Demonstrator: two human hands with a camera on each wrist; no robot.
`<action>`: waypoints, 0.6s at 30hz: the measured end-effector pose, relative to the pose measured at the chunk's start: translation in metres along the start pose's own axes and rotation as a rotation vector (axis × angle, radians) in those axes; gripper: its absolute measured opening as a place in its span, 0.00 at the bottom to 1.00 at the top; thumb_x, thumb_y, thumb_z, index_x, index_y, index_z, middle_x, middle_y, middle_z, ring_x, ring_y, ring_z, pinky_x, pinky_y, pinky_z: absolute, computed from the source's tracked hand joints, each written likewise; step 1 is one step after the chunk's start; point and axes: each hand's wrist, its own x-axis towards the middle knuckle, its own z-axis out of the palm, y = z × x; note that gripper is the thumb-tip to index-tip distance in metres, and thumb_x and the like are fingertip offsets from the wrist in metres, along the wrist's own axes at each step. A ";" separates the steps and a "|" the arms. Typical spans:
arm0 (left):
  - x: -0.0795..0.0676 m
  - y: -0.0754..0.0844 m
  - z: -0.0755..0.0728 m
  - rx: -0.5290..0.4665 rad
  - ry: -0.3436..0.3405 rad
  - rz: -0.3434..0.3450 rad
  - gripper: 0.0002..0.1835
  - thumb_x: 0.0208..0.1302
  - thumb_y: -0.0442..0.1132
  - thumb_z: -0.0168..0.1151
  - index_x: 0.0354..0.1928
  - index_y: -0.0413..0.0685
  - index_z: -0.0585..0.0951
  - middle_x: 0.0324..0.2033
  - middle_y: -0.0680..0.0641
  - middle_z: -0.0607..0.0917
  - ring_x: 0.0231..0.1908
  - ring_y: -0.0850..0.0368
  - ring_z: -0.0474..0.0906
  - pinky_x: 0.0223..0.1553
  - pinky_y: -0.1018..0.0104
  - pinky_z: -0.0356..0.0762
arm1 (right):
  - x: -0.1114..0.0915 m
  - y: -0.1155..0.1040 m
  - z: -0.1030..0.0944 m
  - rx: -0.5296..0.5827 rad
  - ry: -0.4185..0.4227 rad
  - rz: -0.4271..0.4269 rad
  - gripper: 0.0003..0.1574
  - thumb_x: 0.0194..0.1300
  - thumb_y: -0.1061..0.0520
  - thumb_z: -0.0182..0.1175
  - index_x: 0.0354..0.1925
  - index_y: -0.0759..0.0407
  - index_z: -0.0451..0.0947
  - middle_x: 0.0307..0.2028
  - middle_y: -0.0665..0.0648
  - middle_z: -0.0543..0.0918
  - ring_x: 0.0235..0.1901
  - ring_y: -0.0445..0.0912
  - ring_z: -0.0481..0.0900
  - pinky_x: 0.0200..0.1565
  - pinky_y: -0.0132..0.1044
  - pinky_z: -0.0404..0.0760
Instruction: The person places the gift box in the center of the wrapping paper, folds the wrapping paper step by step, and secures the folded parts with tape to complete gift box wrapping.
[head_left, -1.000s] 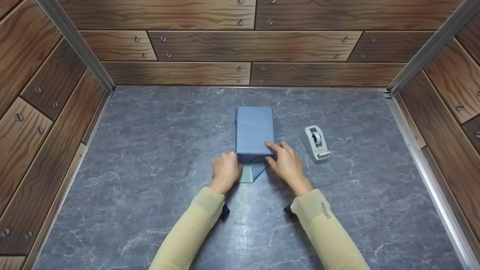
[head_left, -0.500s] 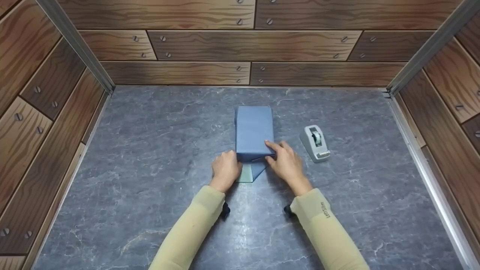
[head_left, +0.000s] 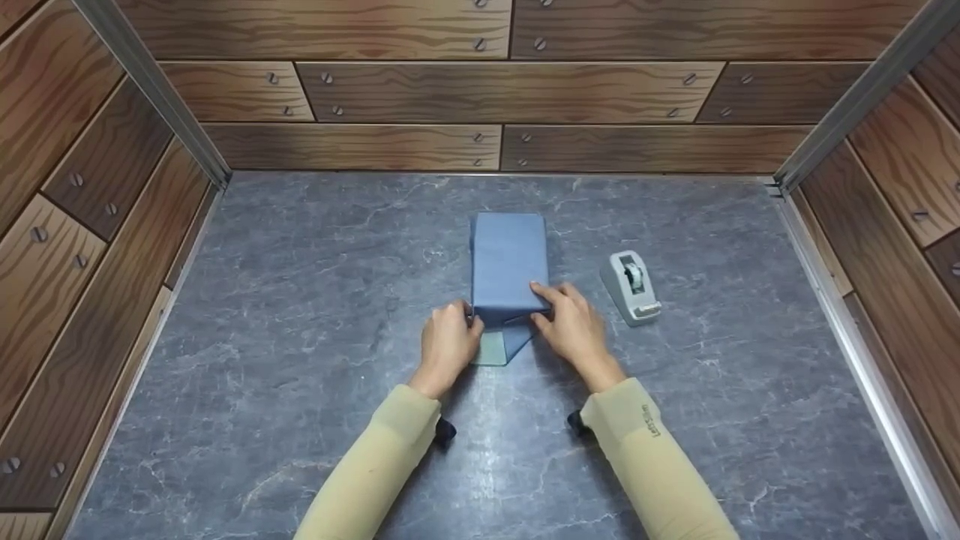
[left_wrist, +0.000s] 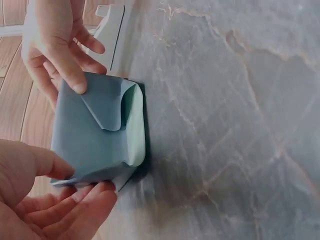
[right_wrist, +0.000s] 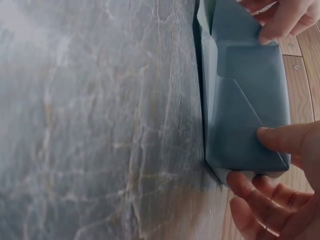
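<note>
A box wrapped in blue paper (head_left: 510, 259) lies on the marbled surface, its near end facing me. From that end a paper flap with a pale green inside (head_left: 491, 349) sticks out toward me. My left hand (head_left: 446, 341) pinches the wrapping paper at the near left corner. In the left wrist view its thumb and fingers (left_wrist: 99, 202) meet at the paper's edge. My right hand (head_left: 576, 330) grips the near right corner. In the right wrist view, the thumb (right_wrist: 280, 138) presses a slanted fold on the end face, with the other fingers round the box's side.
A pale grey tape dispenser (head_left: 632, 289) with a roll in it stands right of the box. Wood-patterned walls (head_left: 495, 91) border the grey surface (head_left: 337, 300) at the back and both sides, with metal rails along the corners.
My left hand has shifted slightly left and toward me, and its fingers now pinch at the corner. My right hand and the box have stayed in place.
</note>
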 end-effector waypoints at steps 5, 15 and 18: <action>0.003 -0.001 0.003 0.014 0.020 0.000 0.08 0.57 0.40 0.58 0.22 0.49 0.77 0.18 0.49 0.80 0.20 0.50 0.77 0.21 0.57 0.73 | 0.000 0.000 0.001 0.010 0.002 0.002 0.33 0.55 0.53 0.65 0.59 0.40 0.71 0.44 0.54 0.74 0.34 0.52 0.76 0.30 0.47 0.74; 0.007 -0.004 0.004 0.037 0.062 0.053 0.13 0.59 0.39 0.56 0.16 0.52 0.72 0.14 0.52 0.75 0.16 0.54 0.72 0.18 0.59 0.70 | 0.003 -0.002 0.002 0.007 0.003 0.018 0.33 0.54 0.52 0.66 0.58 0.41 0.72 0.44 0.55 0.74 0.36 0.55 0.76 0.33 0.49 0.75; 0.005 -0.004 0.003 0.036 0.050 0.048 0.06 0.57 0.39 0.59 0.24 0.50 0.78 0.18 0.51 0.79 0.19 0.52 0.76 0.21 0.58 0.73 | 0.003 -0.002 0.002 0.010 0.002 0.023 0.33 0.53 0.52 0.66 0.59 0.41 0.71 0.44 0.55 0.74 0.37 0.55 0.76 0.33 0.49 0.75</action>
